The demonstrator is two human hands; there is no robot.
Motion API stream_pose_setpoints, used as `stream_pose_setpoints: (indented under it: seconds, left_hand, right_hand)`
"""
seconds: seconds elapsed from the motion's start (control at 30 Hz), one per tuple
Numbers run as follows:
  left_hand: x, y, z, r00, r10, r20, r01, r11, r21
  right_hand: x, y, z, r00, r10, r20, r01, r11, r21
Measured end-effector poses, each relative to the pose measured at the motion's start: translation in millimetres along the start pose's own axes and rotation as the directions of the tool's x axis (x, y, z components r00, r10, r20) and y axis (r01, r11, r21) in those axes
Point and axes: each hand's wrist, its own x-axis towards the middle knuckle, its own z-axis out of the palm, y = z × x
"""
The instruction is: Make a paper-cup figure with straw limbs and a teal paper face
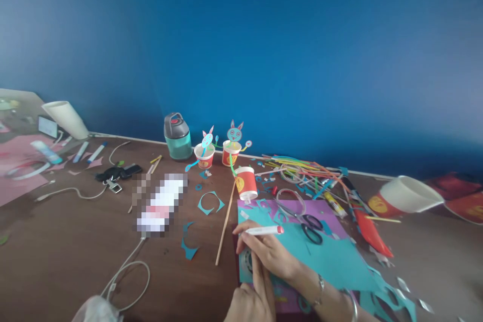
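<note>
My right hand (pixel 269 251) is closed around a white marker with a red end (pixel 264 230), held over a blue sheet of paper (pixel 320 259). Below it, my left hand (pixel 251 294) reaches up with a finger or two stretched out onto the paper, the other fingers curled. Beside those fingertips a dark-and-light round thing (pixel 247 261) lies on the sheet, partly hidden by my right hand; its kind is unclear. The marker's tip is hidden too. Scissors with black handles (pixel 312 229) rest on the paper to the right.
Paper cups with cut-out animal figures (pixel 231 153), an upside-down cup (pixel 246 182) and a teal jar (pixel 178 138) stand toward the wall. Colourful pipe cleaners (pixel 302 168) lie right. A wooden stick (pixel 226 224), paper scraps (pixel 188 246) and a charging phone (pixel 162 206) lie left.
</note>
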Motion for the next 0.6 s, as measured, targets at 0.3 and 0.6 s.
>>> stream_pose_setpoints:
  seconds: [0.3,0.6]
  left_hand:
    - [-3.5,-4.6,2.4,0.995,0.075,-0.07,-0.064,0.988,0.14]
    - [-4.5,-7.4,3.6,0.986,0.115,-0.119,-0.081,0.961,0.264]
  right_hand:
    - [-0.9,4.1,0.1,1.0,-0.024,-0.012,0.024,0.999,-0.047]
    - [-2.1,4.4,-0.8,0.999,-0.044,0.001,0.044,0.998,-0.043]
